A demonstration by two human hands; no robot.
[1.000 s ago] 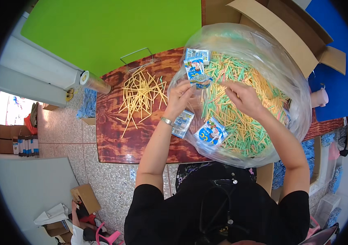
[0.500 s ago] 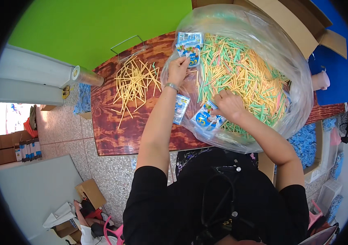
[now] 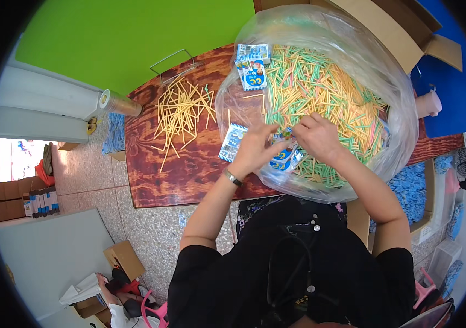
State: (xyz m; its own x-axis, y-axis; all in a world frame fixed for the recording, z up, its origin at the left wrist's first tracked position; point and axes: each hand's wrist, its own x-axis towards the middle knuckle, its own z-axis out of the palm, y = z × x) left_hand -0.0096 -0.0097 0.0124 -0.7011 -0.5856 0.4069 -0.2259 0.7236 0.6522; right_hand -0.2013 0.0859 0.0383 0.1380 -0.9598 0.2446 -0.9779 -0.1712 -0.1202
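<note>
Thin yellow, green and pink sticks (image 3: 320,82) fill a large clear plastic bag (image 3: 408,126) lying open on the table. At the bag's near edge my right hand (image 3: 320,141) pinches the top of a small blue-and-white packet (image 3: 283,158). Beside it, my left hand (image 3: 256,148) has thumb and fingers apart around the packet's left side, holding nothing that I can see. Another blue-and-white packet (image 3: 232,143) lies flat left of that hand. Farther off, more packets (image 3: 253,72) overlap at the bag's left edge.
A loose heap of yellow sticks (image 3: 181,109) lies on the red-brown wooden table (image 3: 151,180). Near the far edge stands a wire stand (image 3: 173,63); a clear cylinder tub (image 3: 119,103) is at left. An open cardboard box (image 3: 402,33) and a pale pink cup (image 3: 428,105) are behind the bag.
My left hand has come back from the far packets toward my right hand, its fingers now spread. The near packet is now tilted up in my right hand. The packet at left has shifted slightly left.
</note>
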